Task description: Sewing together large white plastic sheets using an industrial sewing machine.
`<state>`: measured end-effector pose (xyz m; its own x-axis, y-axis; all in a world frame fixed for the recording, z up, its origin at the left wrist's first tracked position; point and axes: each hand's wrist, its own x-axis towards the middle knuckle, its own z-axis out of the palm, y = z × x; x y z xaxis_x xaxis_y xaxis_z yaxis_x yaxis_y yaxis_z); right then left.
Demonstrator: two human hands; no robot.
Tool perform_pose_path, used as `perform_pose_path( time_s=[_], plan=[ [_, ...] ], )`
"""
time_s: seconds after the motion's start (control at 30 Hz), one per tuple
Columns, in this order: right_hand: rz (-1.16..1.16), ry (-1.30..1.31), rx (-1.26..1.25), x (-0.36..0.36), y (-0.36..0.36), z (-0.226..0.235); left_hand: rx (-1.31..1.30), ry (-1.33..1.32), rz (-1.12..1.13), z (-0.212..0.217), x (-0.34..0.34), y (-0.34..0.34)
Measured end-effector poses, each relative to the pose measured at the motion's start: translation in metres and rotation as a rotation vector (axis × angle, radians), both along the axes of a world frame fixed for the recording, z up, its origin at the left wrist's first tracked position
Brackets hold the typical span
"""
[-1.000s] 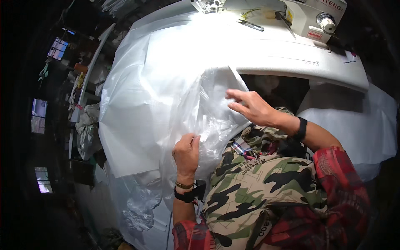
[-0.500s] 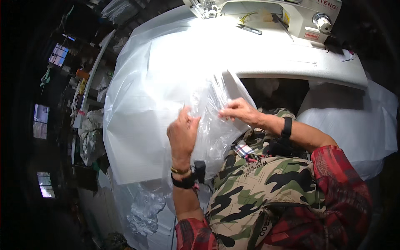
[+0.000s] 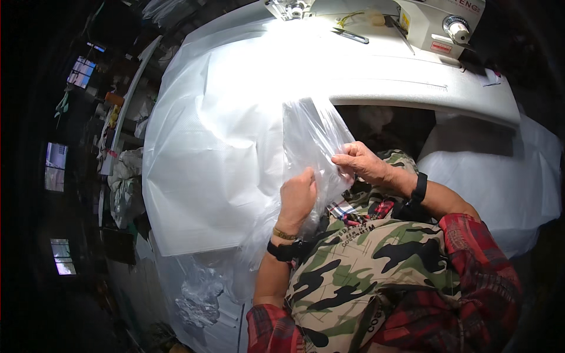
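A clear plastic sheet [image 3: 303, 138] hangs in folds over the table's near edge, in front of my lap. My left hand [image 3: 299, 197] is closed on its left side, fingers curled in. To the right, my right hand [image 3: 359, 162] pinches the same film between thumb and fingers. Beneath and left of the film spreads a large white sheet [image 3: 200, 176], creased in places. A sewing machine [image 3: 435, 26] stands at the far right of the white table, its lamp glaring on the sheets.
Near the machine lie a utility knife [image 3: 351, 35] and some yellow threads [image 3: 353, 16]. More white sheeting [image 3: 500, 176] drapes at the right. Crumpled clear film [image 3: 200, 297] sits at the lower left. A cluttered shelf [image 3: 120, 123] runs along the left.
My left hand has moved right, toward my right hand. My right hand has shifted slightly right, and the clear film between them is drawn rightward with its folds changed.
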<state>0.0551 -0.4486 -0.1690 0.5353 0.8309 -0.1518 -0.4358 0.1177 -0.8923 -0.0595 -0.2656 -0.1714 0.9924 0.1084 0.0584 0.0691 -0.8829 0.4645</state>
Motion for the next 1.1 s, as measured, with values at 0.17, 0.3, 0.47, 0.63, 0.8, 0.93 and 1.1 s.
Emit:
perform_pose_path(
  time_s=[0.17,0.3,0.47,0.63,0.8,0.93,1.1],
  plan=[
    [0.011,0.116,0.064,-0.007,0.006,-0.005,0.21,0.132,0.156,-0.028,-0.031,0.04],
    [0.134,0.114,0.159,-0.008,0.018,-0.003,0.126,0.166,0.186,-0.034,-0.04,0.053],
    [0.147,0.036,0.105,-0.008,0.027,0.001,0.299,0.162,0.156,0.001,-0.032,0.017],
    [0.052,-0.062,-0.097,-0.007,0.027,0.004,0.17,-0.425,0.306,0.029,0.008,0.019],
    [0.061,-0.051,-0.054,-0.005,0.03,0.018,0.291,-0.525,0.503,0.008,0.032,0.05],
    [0.209,-0.151,-0.04,0.0,0.05,0.026,0.41,-0.416,0.644,-0.015,0.018,0.057],
    [0.298,-0.216,-0.091,0.012,0.093,0.002,0.621,-0.346,0.701,-0.018,-0.017,0.1]
  ],
)
